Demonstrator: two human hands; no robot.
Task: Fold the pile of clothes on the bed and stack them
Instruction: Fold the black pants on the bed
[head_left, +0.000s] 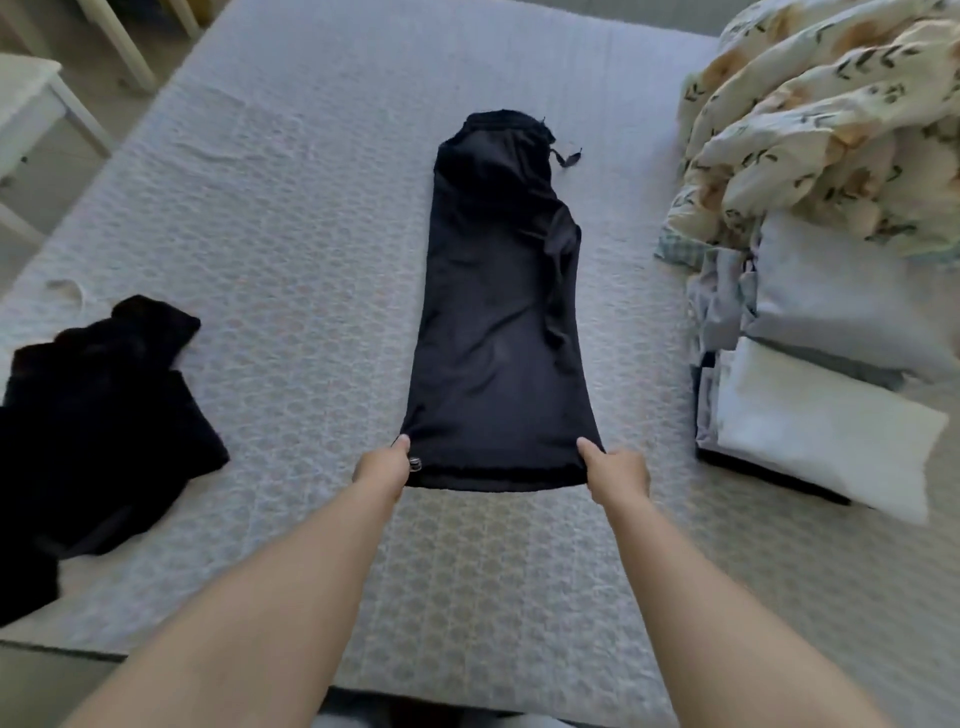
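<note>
Black trousers (498, 312), folded lengthwise leg on leg, lie stretched along the middle of the bed (291, 218), waistband at the far end with a drawstring poking out. My left hand (383, 466) pinches the near left corner of the leg hem, by a small metal toggle. My right hand (615, 470) pinches the near right corner. The hem is lifted slightly off the bed between both hands. A crumpled black garment (98, 415) lies at the left edge of the bed.
On the right stands a stack of folded light clothes (831, 374) with a white piece on top and a dark one at the bottom. Behind it a floral duvet (831, 114) is heaped. White furniture (31, 104) stands off the bed's left side.
</note>
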